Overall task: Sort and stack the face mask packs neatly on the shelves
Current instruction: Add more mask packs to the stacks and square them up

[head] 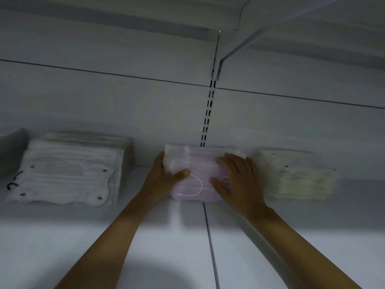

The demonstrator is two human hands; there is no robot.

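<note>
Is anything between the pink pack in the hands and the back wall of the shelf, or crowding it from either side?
Nothing visible blocks it. The pink plastic-wrapped mask pack already sits near the white back panel, held by the left hand and right hand. The white pack stack lies clear to its left; the cream pack stack lies close beside the right hand.

Two bare forearms, left hand (166,174) and right hand (239,180) ungloved, sleeveless.
</note>
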